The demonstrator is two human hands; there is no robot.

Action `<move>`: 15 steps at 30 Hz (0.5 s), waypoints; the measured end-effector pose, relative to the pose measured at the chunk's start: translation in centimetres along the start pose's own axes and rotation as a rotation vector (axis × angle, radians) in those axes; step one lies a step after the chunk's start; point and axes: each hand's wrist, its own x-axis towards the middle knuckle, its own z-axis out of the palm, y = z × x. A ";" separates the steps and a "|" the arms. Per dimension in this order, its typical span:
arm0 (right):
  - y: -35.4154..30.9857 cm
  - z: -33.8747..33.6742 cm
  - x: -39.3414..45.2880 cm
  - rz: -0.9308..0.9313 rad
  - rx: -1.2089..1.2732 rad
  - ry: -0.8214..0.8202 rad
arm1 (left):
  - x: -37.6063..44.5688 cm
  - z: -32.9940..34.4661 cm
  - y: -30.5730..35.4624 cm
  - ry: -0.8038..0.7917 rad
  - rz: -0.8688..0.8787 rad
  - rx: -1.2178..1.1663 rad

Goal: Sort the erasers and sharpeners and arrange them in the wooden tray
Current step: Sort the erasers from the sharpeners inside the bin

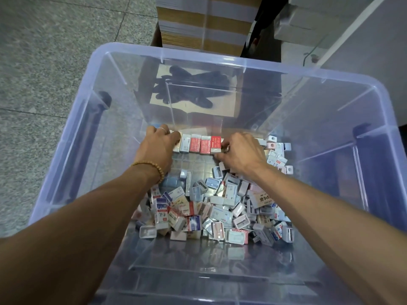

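Now both hands, left (159, 143) and right (240, 150), curl against the eraser row (198, 144) ends, bare bin floor (191, 166) just behind.

light: even, moderately bright, soft shadows | glare: pale reflections on clear plastic storage bin (231, 62) walls | blur: slight throughout | distortion: wide-angle bowing at edges

Red and white erasers (199, 144); translucent bluish bin (222, 55).

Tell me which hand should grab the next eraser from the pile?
Probably the right hand: it sits beside the loose pile, while the left hand rests at the far end of the eraser row.
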 end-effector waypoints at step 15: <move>1.3 0.5 -1.3 -0.156 -0.152 0.167 | -0.4 -0.1 1.4 -0.047 -0.071 -0.019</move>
